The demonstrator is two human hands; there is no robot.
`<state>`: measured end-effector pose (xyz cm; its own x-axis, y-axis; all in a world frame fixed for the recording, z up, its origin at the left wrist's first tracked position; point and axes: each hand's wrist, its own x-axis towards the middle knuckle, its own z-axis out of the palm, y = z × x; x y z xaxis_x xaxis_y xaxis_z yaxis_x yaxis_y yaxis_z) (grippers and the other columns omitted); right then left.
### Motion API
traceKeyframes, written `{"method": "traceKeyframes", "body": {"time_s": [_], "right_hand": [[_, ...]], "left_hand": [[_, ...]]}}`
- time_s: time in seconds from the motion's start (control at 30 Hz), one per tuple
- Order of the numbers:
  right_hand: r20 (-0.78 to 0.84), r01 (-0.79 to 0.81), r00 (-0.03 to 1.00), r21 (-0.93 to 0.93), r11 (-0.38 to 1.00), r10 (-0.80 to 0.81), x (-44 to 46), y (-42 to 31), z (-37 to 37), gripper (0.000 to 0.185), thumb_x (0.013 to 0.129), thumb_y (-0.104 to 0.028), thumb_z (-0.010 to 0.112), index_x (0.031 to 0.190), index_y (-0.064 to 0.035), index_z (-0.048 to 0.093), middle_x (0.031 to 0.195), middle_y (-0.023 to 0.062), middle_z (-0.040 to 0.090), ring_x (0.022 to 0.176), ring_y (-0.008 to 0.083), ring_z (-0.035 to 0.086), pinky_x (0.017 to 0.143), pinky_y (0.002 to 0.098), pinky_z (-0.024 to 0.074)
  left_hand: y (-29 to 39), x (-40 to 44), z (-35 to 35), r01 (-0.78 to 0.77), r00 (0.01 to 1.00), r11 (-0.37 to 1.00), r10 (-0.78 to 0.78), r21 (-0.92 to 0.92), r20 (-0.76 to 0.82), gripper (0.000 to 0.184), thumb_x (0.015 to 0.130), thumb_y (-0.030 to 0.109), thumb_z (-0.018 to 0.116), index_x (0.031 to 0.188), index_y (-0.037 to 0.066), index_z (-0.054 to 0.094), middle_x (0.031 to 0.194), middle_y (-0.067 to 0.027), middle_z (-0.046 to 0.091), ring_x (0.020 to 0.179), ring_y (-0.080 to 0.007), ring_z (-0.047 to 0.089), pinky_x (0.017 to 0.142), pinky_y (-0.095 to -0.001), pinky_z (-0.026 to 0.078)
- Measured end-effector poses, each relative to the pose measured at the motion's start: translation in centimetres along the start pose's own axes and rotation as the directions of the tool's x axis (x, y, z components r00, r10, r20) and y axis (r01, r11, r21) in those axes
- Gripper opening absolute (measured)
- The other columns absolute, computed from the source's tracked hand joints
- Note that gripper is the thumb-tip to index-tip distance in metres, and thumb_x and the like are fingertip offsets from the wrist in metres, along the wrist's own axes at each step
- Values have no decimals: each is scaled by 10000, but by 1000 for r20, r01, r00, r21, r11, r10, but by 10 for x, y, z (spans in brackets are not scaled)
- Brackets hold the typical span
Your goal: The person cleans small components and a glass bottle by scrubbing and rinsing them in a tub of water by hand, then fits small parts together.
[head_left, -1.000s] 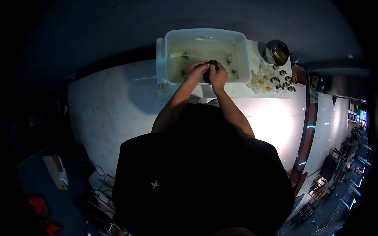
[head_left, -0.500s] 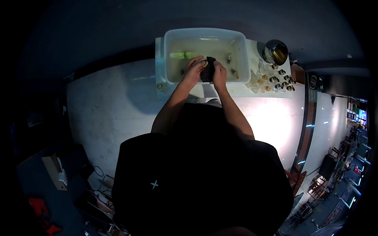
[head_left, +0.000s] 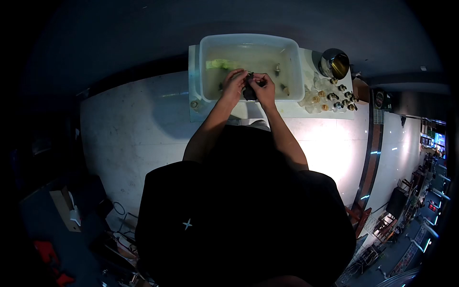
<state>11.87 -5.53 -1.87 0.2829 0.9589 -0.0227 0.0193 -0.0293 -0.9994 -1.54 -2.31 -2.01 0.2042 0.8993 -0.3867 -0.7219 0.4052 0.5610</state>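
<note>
Over the near side of a white plastic tub (head_left: pixel 300 71) filled with cloudy water, my two hands meet. My left hand (head_left: pixel 232 86) is closed around a small dark fitting (head_left: pixel 250 74), mostly covered by the fingers. My right hand (head_left: pixel 264 87) pinches a dark cloth (head_left: pixel 249 93) against that fitting; the cloth's lower part hangs between the hands. Under the water lie a pale green piece (head_left: pixel 221 64) and a few small fittings, one of them a pale and dark piece (head_left: pixel 277 69) at the right.
The tub stands on a white table (head_left: pixel 195 79). Right of it are several clear bottle-like pieces with tan or dark tops (head_left: pixel 333 96) and a shiny round metal bowl (head_left: pixel 336 64). A small glass (head_left: pixel 194 105) sits at the left. A cardboard box (head_left: pixel 362 91) is beyond the table's right edge.
My right hand has moved slightly left and up, bringing its fingertips with the cloth up to the small fitting in my left hand. The cloth is now bunched lower.
</note>
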Motion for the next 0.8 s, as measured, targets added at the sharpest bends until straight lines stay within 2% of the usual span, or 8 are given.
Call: {"method": "traceKeyframes", "body": {"time_s": [0.07,0.27,0.37,0.47,0.53,0.63,0.7,0.8], "right_hand": [[1,-40,999,57,998,40,1,0,1,324,833,-88,744,1135,18,694,956,56,702,853,123,648,800,242,507],[-88,70,991,-278,958,-97,-8,-12,5,259,865,-161,658,1017,41,714,805,107,710,728,157,659,718,288,520],[-123,25,988,-444,896,-89,-6,-16,1,250,868,-179,645,979,33,718,760,141,691,679,180,648,686,310,515],[-132,20,987,-489,872,-97,-5,-23,2,243,885,-162,626,969,54,699,771,121,703,691,173,642,685,307,506],[-188,118,961,-382,917,-203,6,16,-3,223,901,-141,603,950,55,697,837,103,714,740,162,643,699,305,503],[-325,170,919,-183,968,-223,9,21,-4,208,921,-112,572,949,51,698,929,79,709,825,149,637,740,293,496],[-326,182,924,-89,979,-201,7,13,-4,201,923,-93,564,984,34,707,963,71,695,870,147,630,776,283,492],[-149,154,975,-83,985,-165,-3,-6,-5,233,901,-74,582,1072,-9,725,968,73,678,901,149,624,825,274,488]], "left_hand": [[0,0,1,-1,1000,1000,1,17,-7,345,855,71,760,1150,61,580,1018,-86,670,897,-179,656,798,-323,515],[-9,2,-4,-73,997,973,67,217,38,307,833,89,776,1097,58,622,896,-58,691,782,-132,640,704,-272,500],[-8,-4,-1,-83,996,961,75,264,43,302,821,101,790,1080,67,638,863,-50,694,755,-119,630,690,-258,491],[-12,2,-8,-92,995,959,82,268,48,280,844,102,766,1090,74,636,899,-49,691,778,-119,635,690,-264,493],[-11,2,-7,-69,998,980,65,184,29,259,862,111,747,1092,80,632,920,-49,686,798,-121,636,697,-271,496],[-7,5,-9,-39,999,991,38,127,11,248,887,133,724,1107,93,618,953,-47,674,822,-126,636,703,-278,497],[-5,4,-7,-21,1000,990,22,137,-1,254,900,157,715,1123,104,606,961,-43,662,828,-128,634,703,-279,493],[-6,2,-3,-1,1000,986,0,164,7,261,923,184,698,1147,112,587,971,-33,640,836,-128,631,708,-276,485]]}}
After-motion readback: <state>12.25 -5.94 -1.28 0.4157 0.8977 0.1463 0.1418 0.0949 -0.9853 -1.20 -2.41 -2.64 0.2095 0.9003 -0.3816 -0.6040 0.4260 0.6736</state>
